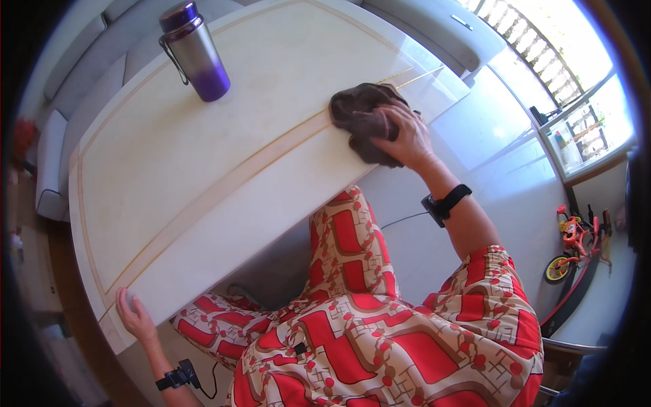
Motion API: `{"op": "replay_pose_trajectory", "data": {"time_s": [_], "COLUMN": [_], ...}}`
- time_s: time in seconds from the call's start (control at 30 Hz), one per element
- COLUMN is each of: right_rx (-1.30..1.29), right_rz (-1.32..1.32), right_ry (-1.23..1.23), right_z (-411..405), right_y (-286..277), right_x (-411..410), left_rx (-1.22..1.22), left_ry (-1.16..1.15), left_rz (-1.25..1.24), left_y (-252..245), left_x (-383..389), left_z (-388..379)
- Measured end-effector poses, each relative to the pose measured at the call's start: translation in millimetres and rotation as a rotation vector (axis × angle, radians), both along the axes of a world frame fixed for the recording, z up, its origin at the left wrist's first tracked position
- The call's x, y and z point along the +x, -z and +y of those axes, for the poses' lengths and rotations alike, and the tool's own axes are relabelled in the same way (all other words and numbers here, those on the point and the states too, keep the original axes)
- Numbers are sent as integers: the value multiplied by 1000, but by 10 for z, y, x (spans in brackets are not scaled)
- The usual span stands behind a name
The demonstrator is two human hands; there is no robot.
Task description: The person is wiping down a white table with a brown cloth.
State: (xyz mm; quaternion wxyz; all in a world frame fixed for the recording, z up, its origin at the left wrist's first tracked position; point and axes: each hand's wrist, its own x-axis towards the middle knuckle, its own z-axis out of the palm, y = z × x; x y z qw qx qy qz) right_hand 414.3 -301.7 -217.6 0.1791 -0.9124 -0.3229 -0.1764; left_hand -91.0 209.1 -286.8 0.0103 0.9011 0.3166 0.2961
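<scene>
My right hand (404, 133) grips a crumpled dark brown cloth (363, 109) and presses it onto the cream stone tabletop (244, 127), close to the right end of the near edge. The cloth covers part of a pinkish inlaid band with gold lines. At the near left corner, my left hand (134, 315) rests on the table's edge with its fingers on the top; nothing is held in it. A steel and purple insulated bottle (198, 53) stands upright toward the far left of the tabletop, its dark strap hanging at the side.
A grey sofa (86, 96) runs along the left and far sides, and another grey seat (432, 30) is beyond the table. A child's bicycle (574, 244) stands at the right. Black straps circle both wrists, each with a cable. A balustrade (539, 51) shows outside.
</scene>
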Motion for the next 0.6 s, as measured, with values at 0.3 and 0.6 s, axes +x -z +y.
{"op": "replay_pose_trajectory", "data": {"time_s": [0.3,0.6], "right_rx": [-92,-45], "right_rz": [130,17], "right_ry": [285,595], "right_z": [-645,-388], "right_y": [-35,-12], "right_x": [1358,1193], "left_rx": [-10,-9], "left_ry": [5,-5], "left_rz": [-18,-9], "left_y": [-30,-11], "left_x": [-61,2], "left_z": [16,29]}}
